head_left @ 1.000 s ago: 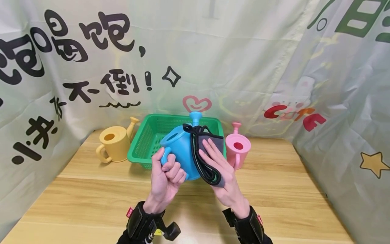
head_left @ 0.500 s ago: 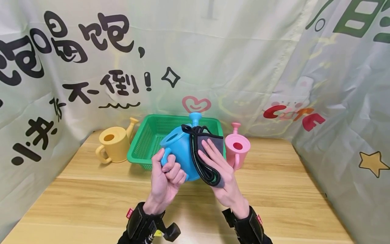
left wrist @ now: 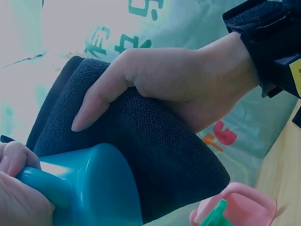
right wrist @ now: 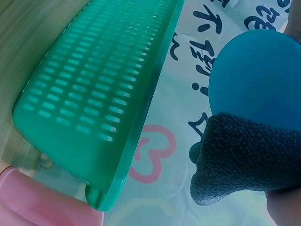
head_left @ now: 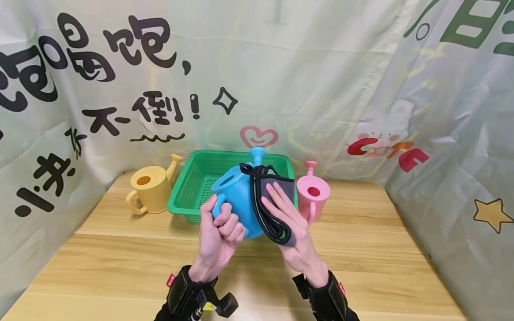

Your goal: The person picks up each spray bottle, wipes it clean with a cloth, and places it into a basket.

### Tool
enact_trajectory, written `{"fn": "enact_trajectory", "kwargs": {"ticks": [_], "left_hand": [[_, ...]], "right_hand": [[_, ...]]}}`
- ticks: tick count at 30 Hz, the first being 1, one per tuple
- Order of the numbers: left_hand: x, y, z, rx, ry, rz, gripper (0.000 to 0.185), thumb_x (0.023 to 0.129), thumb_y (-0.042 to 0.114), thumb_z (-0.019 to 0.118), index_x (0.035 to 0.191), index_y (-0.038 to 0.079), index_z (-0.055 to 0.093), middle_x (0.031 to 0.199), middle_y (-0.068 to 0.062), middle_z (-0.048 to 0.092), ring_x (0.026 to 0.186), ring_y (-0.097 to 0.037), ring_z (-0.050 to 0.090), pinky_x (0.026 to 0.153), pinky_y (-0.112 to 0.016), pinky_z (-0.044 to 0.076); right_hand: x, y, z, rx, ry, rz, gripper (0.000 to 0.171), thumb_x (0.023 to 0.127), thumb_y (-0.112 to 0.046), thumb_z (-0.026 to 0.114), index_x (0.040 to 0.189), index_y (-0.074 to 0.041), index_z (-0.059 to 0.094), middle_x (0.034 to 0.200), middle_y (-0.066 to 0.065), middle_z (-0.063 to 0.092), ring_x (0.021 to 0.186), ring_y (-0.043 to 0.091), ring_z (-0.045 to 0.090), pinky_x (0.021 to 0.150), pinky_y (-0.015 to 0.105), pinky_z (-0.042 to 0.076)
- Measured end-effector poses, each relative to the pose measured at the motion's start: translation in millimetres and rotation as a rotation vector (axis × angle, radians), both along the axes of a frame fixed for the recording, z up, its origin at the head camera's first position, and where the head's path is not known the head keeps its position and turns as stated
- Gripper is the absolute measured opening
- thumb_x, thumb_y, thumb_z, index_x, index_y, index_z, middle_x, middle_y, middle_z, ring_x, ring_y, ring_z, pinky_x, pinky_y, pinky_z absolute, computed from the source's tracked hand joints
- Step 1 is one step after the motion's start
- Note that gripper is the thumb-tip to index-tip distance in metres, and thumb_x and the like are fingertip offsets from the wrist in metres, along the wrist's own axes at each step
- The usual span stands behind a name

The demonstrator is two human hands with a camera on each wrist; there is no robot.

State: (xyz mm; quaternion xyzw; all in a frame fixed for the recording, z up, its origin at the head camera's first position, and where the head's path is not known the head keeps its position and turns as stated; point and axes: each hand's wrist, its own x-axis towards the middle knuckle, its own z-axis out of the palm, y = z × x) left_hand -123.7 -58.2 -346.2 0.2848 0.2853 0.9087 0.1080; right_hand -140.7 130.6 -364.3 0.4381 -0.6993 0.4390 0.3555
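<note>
A blue watering can (head_left: 237, 196) is held up in front of the green basket, its spout pointing away. My left hand (head_left: 222, 232) grips its handle with curled fingers. A folded dark grey cloth (head_left: 287, 187) with black edging lies against the can's right side. My right hand (head_left: 291, 227) holds this cloth, fingers fairly straight across its outer face. In the left wrist view, the right thumb (left wrist: 96, 103) lies over the opposite face of the cloth, close to the can. The right wrist view shows the can's round base (right wrist: 256, 77) with the cloth beside it.
Behind the can, a green perforated basket (head_left: 182, 206) stands on the wooden table (head_left: 361, 249). To its left is a yellow watering can (head_left: 154, 191), to its right a pink one (head_left: 315, 198). Printed fabric (head_left: 321, 89) encloses the back and sides.
</note>
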Motion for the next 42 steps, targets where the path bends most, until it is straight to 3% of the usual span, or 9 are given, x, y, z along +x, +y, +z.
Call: {"fn": "enact_trajectory", "kwargs": {"ticks": [10,18,23,34,42], "left_hand": [[1.4,1.6,0.7,-0.024,0.0,-0.005,0.05,0.109,0.038,0.002,0.067,0.019,0.022,0.056,0.007,0.017,0.045,-0.01,0.012,0.047,-0.029,0.004],[1.9,2.1,0.5,-0.033,0.009,-0.002,0.05,0.109,0.037,0.001,0.067,0.019,0.022,0.056,0.007,0.017,0.045,-0.01,0.011,0.047,-0.029,0.004],[1.9,2.8,0.4,-0.037,0.017,-0.001,0.05,0.109,0.037,0.002,0.067,0.019,0.022,0.055,0.006,0.017,0.045,-0.011,0.011,0.046,-0.029,0.004],[0.5,-0.5,1.9,0.012,-0.016,-0.022,0.05,0.109,0.039,0.005,0.067,0.018,0.022,0.056,0.007,0.017,0.045,-0.009,0.011,0.046,-0.027,0.004],[0.2,-2.1,2.1,0.029,-0.02,-0.033,0.05,0.109,0.04,0.006,0.067,0.018,0.022,0.056,0.006,0.017,0.045,-0.01,0.012,0.047,-0.027,0.005]], "right_hand": [[0.2,0.9,0.2,-0.031,-0.053,0.014,0.048,0.097,-0.009,0.047,0.144,-0.002,0.052,0.157,0.015,0.044,0.151,0.032,0.035,0.126,0.036,0.025],[0.2,1.9,0.2,-0.046,-0.097,0.039,0.061,0.084,0.007,0.048,0.144,-0.002,0.051,0.158,0.014,0.043,0.152,0.026,0.035,0.126,0.035,0.024],[0.9,2.5,0.3,-0.055,-0.119,0.05,0.064,0.081,0.009,0.047,0.145,-0.001,0.05,0.158,0.014,0.042,0.152,0.025,0.035,0.126,0.034,0.023],[-1.4,3.2,1.1,0.005,-0.006,0.051,0.05,0.095,-0.009,0.044,0.144,-0.004,0.053,0.158,0.013,0.043,0.152,0.036,0.032,0.126,0.039,0.024],[-1.0,4.1,1.6,0.033,-0.001,0.055,0.059,0.086,-0.005,0.048,0.144,-0.007,0.053,0.158,0.013,0.042,0.152,0.037,0.031,0.127,0.04,0.022]]}}
